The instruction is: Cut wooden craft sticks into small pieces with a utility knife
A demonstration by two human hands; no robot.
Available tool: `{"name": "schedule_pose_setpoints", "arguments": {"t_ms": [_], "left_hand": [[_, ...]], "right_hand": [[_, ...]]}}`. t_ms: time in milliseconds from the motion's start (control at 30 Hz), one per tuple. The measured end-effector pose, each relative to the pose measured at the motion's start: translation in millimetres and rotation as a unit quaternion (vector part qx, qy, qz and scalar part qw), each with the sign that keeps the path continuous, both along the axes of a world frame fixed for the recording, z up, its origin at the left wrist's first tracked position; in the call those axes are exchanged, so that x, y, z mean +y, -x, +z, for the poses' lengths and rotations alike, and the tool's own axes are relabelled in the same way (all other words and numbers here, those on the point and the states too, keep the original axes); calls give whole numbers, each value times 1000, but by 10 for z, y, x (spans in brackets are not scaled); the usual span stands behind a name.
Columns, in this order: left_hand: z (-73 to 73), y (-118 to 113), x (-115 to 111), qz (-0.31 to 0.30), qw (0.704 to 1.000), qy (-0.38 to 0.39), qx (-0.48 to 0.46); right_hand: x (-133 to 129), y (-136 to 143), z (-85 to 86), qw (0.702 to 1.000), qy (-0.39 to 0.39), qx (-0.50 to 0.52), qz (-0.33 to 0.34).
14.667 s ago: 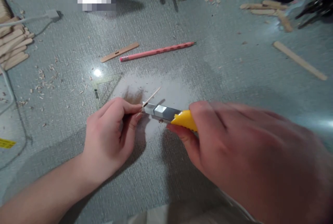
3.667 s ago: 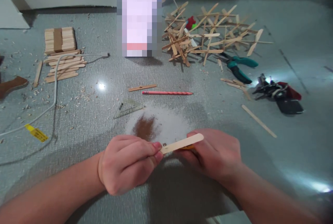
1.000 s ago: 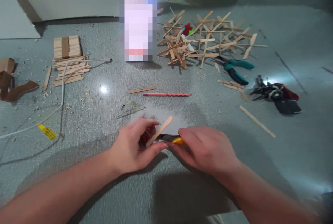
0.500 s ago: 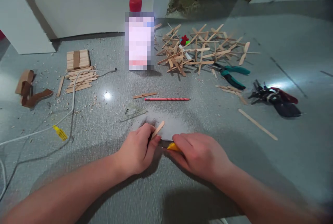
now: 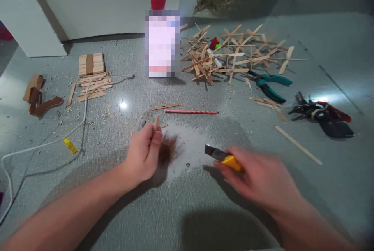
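My left hand (image 5: 143,148) is closed around a wooden craft stick (image 5: 157,121), whose tip pokes up past the thumb. My right hand (image 5: 254,173) grips a yellow utility knife (image 5: 229,160) with its dark blade pointing left. The two hands are apart, with a whitish dusty patch (image 5: 189,138) and a brown smudge (image 5: 171,148) on the floor between them. A small round dark bit (image 5: 187,164) lies on the pale patch. Just beyond lie a red pencil (image 5: 191,112) and a marked craft stick (image 5: 166,106).
A red-capped bottle (image 5: 158,1), its body blurred out, stands at the back. Joined craft sticks (image 5: 233,54), teal-handled pliers (image 5: 270,87), keys (image 5: 315,114) and a loose stick (image 5: 298,144) lie right. Stacked sticks (image 5: 91,64), a white cable (image 5: 85,107) and brown strips (image 5: 36,93) lie left.
My hands have moved apart: the left one up and leftward with the craft stick, the right one rightward with the utility knife. The view has shifted slightly.
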State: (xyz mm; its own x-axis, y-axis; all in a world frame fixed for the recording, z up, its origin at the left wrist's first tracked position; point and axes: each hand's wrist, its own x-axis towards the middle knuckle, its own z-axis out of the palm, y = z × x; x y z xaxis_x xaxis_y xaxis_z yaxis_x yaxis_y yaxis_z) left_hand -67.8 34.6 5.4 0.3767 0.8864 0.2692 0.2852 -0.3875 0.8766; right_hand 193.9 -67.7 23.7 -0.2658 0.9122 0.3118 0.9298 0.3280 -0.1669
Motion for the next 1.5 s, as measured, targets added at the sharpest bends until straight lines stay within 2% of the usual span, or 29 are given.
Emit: {"name": "schedule_pose_setpoints", "arguments": {"t_ms": [167,300,400,533,767,833,1033,1233,1367,1500], "left_hand": [[23,-103,-8,-128,991,47,4],[8,-118,17,-180,974,125,-62],[-22,-118,9,-163,956,202,-139],[-44,-132,-16,-124,943,261,-167],[13,-148,16,-78,918,340,-186],[21,-149,22,-72,915,348,-190],[57,-178,21,-48,909,367,-192],[124,-192,29,-14,902,392,-179],[123,-186,29,-8,897,398,-190],[115,-191,23,-4,897,398,-191]], "right_hand": [[26,-53,58,990,81,116,-2],[12,-42,26,979,130,155,-19],[-14,-45,10,970,154,186,-25],[-32,-52,25,948,203,244,-38],[-73,-20,30,835,371,406,8],[-76,8,29,817,397,419,16],[-85,18,1,785,435,440,10],[-102,0,-22,707,505,495,-26],[-80,25,-6,692,511,508,-35],[-56,33,13,696,507,507,-37]]}}
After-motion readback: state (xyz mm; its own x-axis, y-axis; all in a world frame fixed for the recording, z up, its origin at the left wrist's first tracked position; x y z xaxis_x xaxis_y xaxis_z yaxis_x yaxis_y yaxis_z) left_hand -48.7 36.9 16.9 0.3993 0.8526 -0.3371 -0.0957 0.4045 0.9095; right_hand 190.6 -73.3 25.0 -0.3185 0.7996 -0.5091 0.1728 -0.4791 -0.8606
